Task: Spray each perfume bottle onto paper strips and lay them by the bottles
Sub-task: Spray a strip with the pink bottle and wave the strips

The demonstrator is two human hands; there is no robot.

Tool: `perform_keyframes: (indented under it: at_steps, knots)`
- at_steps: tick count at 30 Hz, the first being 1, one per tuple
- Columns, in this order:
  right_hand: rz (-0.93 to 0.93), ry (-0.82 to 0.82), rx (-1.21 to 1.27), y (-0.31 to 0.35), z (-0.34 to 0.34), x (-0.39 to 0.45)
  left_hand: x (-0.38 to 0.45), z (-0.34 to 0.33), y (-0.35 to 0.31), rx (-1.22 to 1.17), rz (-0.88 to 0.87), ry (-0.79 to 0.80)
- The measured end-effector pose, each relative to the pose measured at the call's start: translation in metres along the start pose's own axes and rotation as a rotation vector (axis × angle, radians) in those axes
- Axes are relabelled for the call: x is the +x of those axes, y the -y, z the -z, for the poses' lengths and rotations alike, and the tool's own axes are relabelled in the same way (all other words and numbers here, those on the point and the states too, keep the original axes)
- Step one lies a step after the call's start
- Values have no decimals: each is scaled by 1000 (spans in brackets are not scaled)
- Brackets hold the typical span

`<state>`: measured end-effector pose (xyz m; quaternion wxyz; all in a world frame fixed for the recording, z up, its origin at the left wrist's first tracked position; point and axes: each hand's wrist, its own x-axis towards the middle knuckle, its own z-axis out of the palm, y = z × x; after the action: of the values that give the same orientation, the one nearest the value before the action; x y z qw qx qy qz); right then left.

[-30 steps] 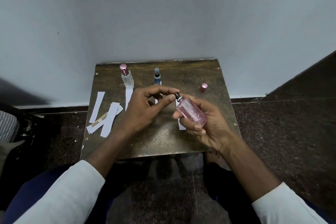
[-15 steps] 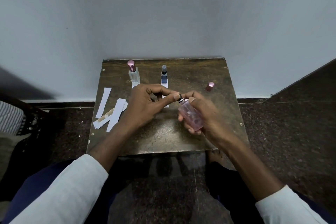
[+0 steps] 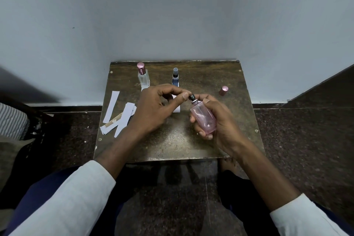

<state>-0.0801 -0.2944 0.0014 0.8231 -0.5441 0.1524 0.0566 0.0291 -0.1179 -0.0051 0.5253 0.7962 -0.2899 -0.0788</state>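
My right hand (image 3: pixel 220 122) grips a pink perfume bottle (image 3: pixel 204 119) above the small brown table (image 3: pixel 172 145), tilted with its black nozzle (image 3: pixel 192 98) pointing up and left. My left hand (image 3: pixel 153 109) has its thumb and forefinger pinched at that nozzle. The bottle's pink cap (image 3: pixel 223 90) stands alone at the table's right. At the back stand a clear bottle with a pink cap (image 3: pixel 143 76) and a blue bottle (image 3: pixel 175 78). A paper strip (image 3: pixel 177 109) lies before the blue bottle, partly hidden by my left hand.
Several loose white paper strips (image 3: pixel 118 117) lie in a pile at the table's left side. A pale wall rises right behind the table. Dark stone floor surrounds it. A striped cloth (image 3: pixel 11 120) shows at the far left edge.
Both hands stay together over the table's middle, left fingertips at the nozzle throughout. The pink bottle has tipped slightly more upright in my right hand.
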Motion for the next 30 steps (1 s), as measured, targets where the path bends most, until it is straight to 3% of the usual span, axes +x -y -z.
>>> perform_keyframes:
  at_steps: [18, 21, 26, 30]
  knots:
    - [-132, 114, 345, 1, 11, -4, 6, -16, -5, 71, -30, -62]
    - [-117, 113, 349, 4, 18, -4, 10, -24, 2, 175, -21, -29]
    - [-100, 163, 399, 5, 26, -6, 15, -41, 5, 546, 39, 176]
    - [-88, 162, 402, 7, 30, -9, 17, -50, -1, 663, 68, 236]
